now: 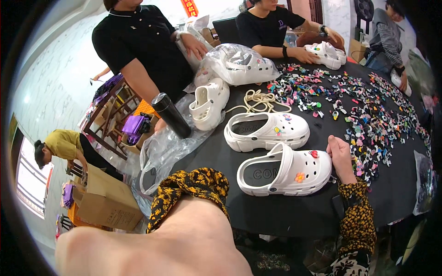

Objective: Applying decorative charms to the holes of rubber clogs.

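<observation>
Close to the camera at the lower left is my left hand (138, 248), large and cut off by the frame; its fingers are hidden. My right hand (340, 155) rests closed on the black tabletop (313, 214), fingers curled in; whatever they may hold is hidden. Just left of it sits a white clog (306, 172) bearing an orange flower charm (299, 177) and a red charm (314, 154). Its white mate (283, 129) lies behind, with small colourful charms on its toe. Both toes point right.
Loose shoe charms (377, 124) cover the table's right side. Behind the clogs lie a beige cord (258, 101), another white clog (209, 105), bagged clogs (244, 66) and a black bottle (171, 116). Other people stand or sit around; one handles a white clog (327, 55). A carton (108, 195) stands at left.
</observation>
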Available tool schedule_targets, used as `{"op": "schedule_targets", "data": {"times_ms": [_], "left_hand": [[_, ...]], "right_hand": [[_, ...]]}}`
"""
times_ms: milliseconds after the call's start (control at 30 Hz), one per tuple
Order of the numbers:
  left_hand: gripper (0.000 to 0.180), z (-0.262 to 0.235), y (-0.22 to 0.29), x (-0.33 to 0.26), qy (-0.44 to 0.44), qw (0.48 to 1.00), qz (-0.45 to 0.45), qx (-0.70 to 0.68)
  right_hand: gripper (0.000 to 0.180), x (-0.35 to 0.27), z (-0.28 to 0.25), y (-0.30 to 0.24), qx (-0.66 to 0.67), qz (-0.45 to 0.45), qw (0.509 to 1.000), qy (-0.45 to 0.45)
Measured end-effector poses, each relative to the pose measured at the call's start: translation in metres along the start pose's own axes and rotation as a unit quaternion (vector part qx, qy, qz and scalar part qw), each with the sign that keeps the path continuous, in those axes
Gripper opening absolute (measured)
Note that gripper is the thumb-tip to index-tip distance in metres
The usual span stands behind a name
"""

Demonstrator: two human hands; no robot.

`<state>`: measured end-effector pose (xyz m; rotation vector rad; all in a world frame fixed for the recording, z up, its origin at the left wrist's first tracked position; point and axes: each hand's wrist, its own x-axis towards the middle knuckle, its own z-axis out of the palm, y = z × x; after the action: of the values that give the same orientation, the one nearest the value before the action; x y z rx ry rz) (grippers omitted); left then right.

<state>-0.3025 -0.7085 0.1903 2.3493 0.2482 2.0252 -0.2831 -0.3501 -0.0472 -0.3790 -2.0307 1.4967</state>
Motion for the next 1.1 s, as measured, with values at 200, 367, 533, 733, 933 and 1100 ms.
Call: {"op": "schedule_targets", "data": {"times_ms": [200, 367, 533, 733, 933, 1100], "left_hand": [[0.016, 0.002, 0.015, 0.001, 0.008, 1.0, -0.011, -0.007], [0.014, -0.034, -0.042, 0.009, -0.014, 0.994, -0.087, 0.067], [0.016, -0.08, -0.107, -0.05, -0.014, 0.783, -0.384, 0.49], [0.05, -0.131, -0.13, -0.122, -0.165, 0.663, -0.531, 0.501], [0.092, -0.129, -0.144, -0.135, -0.231, 0.67, -0.557, 0.433], [0.097, -0.123, -0.153, -0.142, -0.158, 0.665, -0.586, 0.436]], "right_hand": [[0.047, 0.002, -0.001, 0.003, 0.011, -0.003, 1.0, 0.011], [0.046, 0.013, -0.001, 0.012, 0.008, -0.007, 1.0, 0.006], [0.042, 0.019, -0.024, 0.014, 0.007, -0.006, 1.0, 0.023], [0.039, 0.033, -0.028, 0.022, 0.027, -0.001, 1.0, -0.006], [0.039, 0.025, -0.027, 0.008, 0.004, -0.017, 1.0, -0.015], [0.04, 0.011, -0.024, -0.007, -0.011, 0.002, 1.0, 0.005]]}}
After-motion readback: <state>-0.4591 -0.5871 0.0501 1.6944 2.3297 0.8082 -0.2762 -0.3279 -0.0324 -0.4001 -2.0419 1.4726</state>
